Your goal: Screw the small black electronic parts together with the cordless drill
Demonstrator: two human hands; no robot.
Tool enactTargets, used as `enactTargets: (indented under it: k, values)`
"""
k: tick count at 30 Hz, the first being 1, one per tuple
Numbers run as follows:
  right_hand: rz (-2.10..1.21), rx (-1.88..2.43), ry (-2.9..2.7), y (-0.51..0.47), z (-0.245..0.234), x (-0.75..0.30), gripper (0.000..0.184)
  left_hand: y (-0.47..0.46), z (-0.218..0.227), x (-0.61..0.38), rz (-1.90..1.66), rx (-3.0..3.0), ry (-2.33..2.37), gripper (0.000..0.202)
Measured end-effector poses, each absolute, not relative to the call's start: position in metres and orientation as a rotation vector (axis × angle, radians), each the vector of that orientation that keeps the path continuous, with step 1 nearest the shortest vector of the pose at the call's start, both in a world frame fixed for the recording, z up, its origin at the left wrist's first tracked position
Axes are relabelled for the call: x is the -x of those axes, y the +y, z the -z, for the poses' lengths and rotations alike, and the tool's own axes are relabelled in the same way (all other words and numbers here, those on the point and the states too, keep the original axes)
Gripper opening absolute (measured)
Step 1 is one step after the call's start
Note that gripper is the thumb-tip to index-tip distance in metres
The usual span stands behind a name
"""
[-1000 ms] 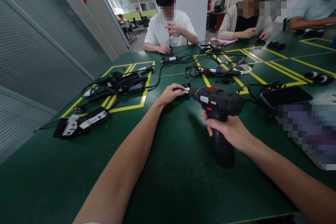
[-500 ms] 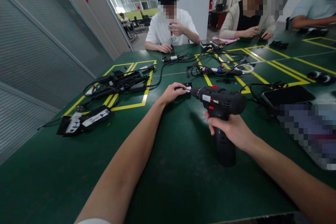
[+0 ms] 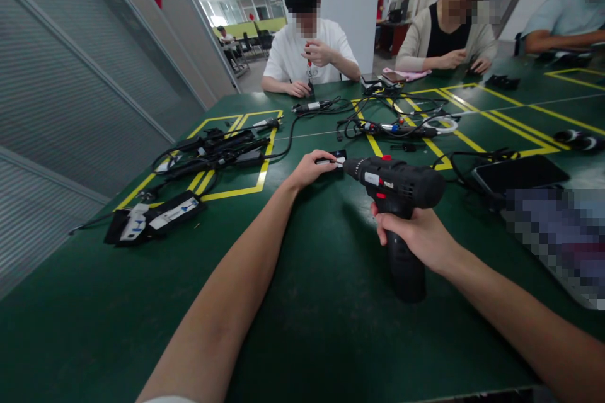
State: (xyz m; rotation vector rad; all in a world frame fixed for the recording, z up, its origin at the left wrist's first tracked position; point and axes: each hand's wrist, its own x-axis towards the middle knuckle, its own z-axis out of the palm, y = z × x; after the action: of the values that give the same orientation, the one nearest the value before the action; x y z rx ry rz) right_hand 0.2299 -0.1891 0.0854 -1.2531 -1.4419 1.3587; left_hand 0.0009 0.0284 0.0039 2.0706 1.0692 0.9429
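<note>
My right hand (image 3: 416, 230) is wrapped round the handle of a black cordless drill (image 3: 401, 182) with red switches. The drill points left, its bit reaching toward the fingertips of my left hand (image 3: 312, 170). Those fingers close on a small black piece with a white area (image 3: 340, 156), lying on the green table (image 3: 302, 277). The fingers partly cover this piece, and its exact kind cannot be made out. Whether the bit touches it is also too small to tell.
Tangled black cables (image 3: 227, 148) lie inside yellow tape at left, near a black pouch-like item with white labels (image 3: 174, 213). More cables and pen-shaped tools (image 3: 397, 129) are ahead. A dark phone (image 3: 520, 173) lies at right. Several people sit across the table.
Both hands and the drill hold nearly the same position. The whole view has shifted very slightly.
</note>
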Motion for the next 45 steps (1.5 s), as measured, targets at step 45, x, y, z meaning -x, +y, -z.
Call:
enactTargets:
  k: [45]
  values:
    - [-1.321, 1.252, -1.456, -0.1889, -0.0853, -0.228, 0.003, 0.0259, -0.0084, -0.0032, -0.943, -2.039, 1.071, 0.029]
